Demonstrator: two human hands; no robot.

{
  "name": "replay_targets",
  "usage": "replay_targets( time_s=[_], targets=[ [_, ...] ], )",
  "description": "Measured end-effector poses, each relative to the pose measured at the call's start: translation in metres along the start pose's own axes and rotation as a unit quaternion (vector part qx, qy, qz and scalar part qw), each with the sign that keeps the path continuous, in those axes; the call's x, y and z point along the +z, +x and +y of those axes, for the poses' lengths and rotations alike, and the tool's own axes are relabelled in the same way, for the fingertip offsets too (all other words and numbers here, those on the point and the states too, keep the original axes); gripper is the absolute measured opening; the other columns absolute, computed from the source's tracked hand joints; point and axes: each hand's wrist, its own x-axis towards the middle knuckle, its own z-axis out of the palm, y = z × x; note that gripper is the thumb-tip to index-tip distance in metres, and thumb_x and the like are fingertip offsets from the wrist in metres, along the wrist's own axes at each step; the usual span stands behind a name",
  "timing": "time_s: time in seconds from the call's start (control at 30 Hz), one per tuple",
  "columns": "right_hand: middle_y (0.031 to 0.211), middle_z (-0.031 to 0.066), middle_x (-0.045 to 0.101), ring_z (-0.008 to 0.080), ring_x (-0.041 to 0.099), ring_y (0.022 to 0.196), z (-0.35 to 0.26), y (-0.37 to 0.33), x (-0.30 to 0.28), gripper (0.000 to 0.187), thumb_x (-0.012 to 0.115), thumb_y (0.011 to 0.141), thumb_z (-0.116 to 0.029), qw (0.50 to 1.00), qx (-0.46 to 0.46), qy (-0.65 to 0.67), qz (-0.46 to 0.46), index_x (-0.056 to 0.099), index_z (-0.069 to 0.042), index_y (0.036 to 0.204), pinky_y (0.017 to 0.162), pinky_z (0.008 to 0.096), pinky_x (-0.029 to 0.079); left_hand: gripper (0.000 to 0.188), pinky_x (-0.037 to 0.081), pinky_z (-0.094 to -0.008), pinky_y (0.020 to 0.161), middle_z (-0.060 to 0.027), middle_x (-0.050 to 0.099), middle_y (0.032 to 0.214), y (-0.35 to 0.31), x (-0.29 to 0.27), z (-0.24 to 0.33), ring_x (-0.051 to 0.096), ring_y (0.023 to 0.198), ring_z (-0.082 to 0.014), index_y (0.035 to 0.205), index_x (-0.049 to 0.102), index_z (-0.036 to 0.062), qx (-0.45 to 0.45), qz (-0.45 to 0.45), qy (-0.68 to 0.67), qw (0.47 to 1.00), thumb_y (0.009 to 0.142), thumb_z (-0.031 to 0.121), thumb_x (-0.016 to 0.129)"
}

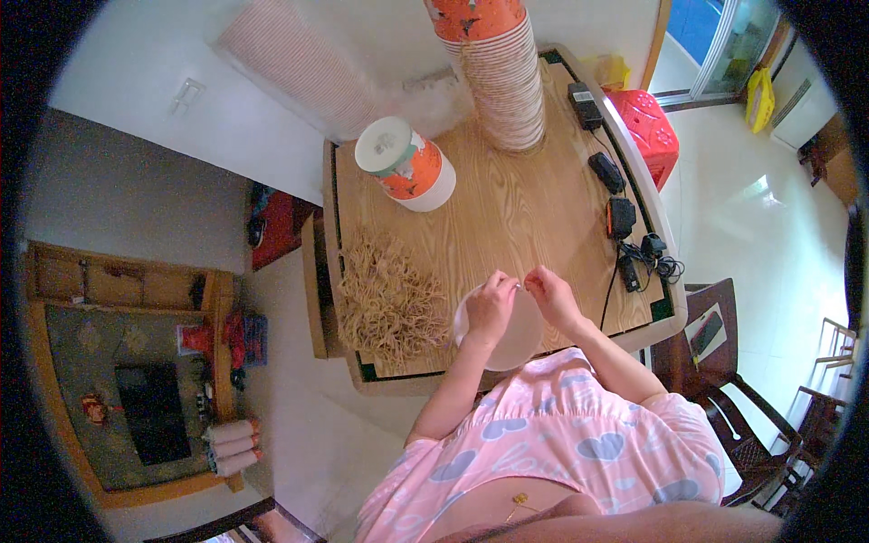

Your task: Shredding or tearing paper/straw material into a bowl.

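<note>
The pale round tub [519, 342] lies under my left hand [491, 306], beside my right hand [552, 297]. Both pinch narrowly; on what, I can't tell.

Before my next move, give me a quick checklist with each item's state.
1. Left hand and right hand in view: ok.
2. Something held between the fingertips: cannot tell, too small.
3. White tub below the hands, steady: cannot tell, partly hidden.
4. Twine clear of both hands: ok, left of them.
5. Cable well away from right forearm: not ok, it runs close.
</note>
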Motion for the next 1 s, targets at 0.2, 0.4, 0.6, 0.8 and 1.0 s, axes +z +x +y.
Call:
replay_targets(
  time_s=[0.2, 0.4, 0.6, 0.8, 1.0],
  targets=[
    [0.08, 0.015, 0.057, 0.0301, 0.057, 0.076, -0.011, 0.006, -0.005, 0.008, 0.054, 0.082, -0.008, 0.996, -0.052, -0.059, 0.029, 0.053, -0.002, 0.088, 0.067, 0.0353, 0.046, 0.007, 0.048, -0.0378, 0.058, -0.0043, 0.057, 0.08, -0.008, 0.006, -0.006, 0.059, 0.069, -0.0253, 0.081, 0.063, 0.0115, -0.028, 0.04, -0.018, 0.999, 0.077, 0.017, 0.062],
    [0.081, 0.014, 0.058, 0.033, 0.055, 0.08, -0.011, 0.007, -0.005, 0.01, 0.055, 0.082, -0.014, 0.997, -0.044, -0.066, 0.006, 0.055, -0.005, 0.087, 0.069, 0.0398, 0.044, 0.007, 0.047, -0.0367, 0.058, -0.0052, 0.057, 0.077, -0.009, 0.012, -0.012, 0.059, 0.068, -0.0252, 0.078, 0.064, 0.0104, -0.056, 0.073, -0.073, 0.993, 0.076, 0.016, 0.064],
    [0.079, 0.0139, 0.057, 0.0306, 0.055, 0.076, -0.002, 0.01, 0.0, 0.007, 0.057, 0.08, -0.011, 0.993, -0.059, -0.1, -0.02, 0.055, -0.005, 0.084, 0.068, 0.0377, 0.044, 0.006, 0.047, -0.037, 0.058, -0.0043, 0.057, 0.078, -0.007, 0.017, -0.019, 0.059, 0.068, -0.0252, 0.077, 0.064, 0.0111, -0.061, 0.087, -0.103, 0.989, 0.075, 0.016, 0.064],
    [0.079, 0.0116, 0.057, 0.0253, 0.054, 0.074, -0.001, 0.008, 0.003, 0.005, 0.056, 0.081, -0.006, 0.994, -0.066, -0.08, -0.039, 0.054, -0.004, 0.085, 0.068, 0.032, 0.044, 0.005, 0.049, -0.0375, 0.059, -0.005, 0.055, 0.077, -0.013, 0.02, -0.022, 0.06, 0.07, -0.0247, 0.075, 0.062, 0.01, -0.047, 0.095, -0.092, 0.99, 0.074, 0.015, 0.061],
    [0.078, 0.0067, 0.057, 0.0144, 0.052, 0.07, -0.002, 0.004, 0.007, 0.002, 0.052, 0.085, -0.002, 0.996, -0.072, -0.021, -0.038, 0.05, -0.002, 0.086, 0.066, 0.0278, 0.045, 0.006, 0.049, -0.0388, 0.06, -0.0099, 0.053, 0.081, -0.02, 0.016, -0.023, 0.06, 0.074, -0.0265, 0.075, 0.061, 0.0091, -0.028, 0.078, -0.113, 0.99, 0.073, 0.015, 0.059]
  ],
)
